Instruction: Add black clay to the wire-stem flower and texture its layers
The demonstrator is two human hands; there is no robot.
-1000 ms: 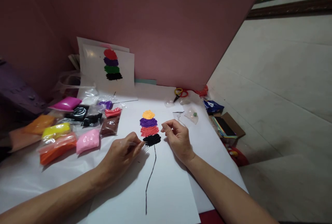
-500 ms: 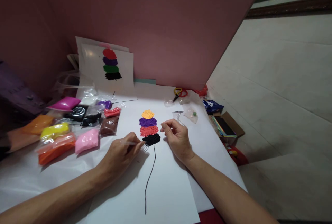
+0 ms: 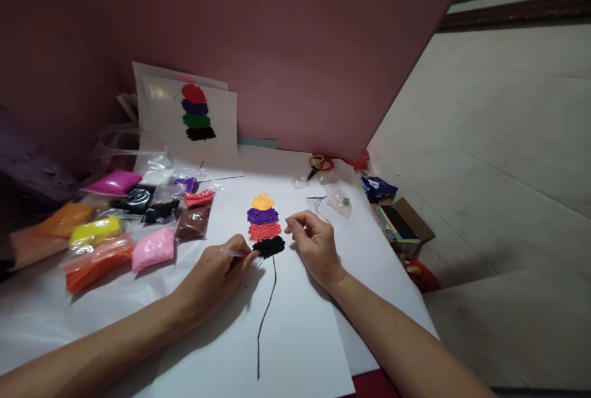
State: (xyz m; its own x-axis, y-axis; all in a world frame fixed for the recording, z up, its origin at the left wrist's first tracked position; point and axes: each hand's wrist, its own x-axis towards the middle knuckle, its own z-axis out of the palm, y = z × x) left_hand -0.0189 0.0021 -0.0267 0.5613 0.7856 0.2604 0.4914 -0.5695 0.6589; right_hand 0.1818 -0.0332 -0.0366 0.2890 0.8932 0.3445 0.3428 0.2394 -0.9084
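The left hand [image 3: 217, 269] pinches a thin clear tool [image 3: 233, 253], its tip touching the left edge of the black clay patch [image 3: 268, 246], the lowest of four stacked colour patches on the white sheet [image 3: 295, 324]; the low, braced wrist suggests fine texturing work. Just right of that patch the right hand [image 3: 314, 244] rests on the paper with fingers curled, apparently steadying the sheet; whether it grips anything cannot be told. A black line [image 3: 266, 318] runs from the patch toward the person. Beyond the left hand lie bagged clay colours [image 3: 120, 226], within reach. A sample picture [image 3: 196, 112] leans against the wall ahead, likely as reference. Scissors [image 3: 319, 164] lie beyond the right hand on the desk [image 3: 383, 262].
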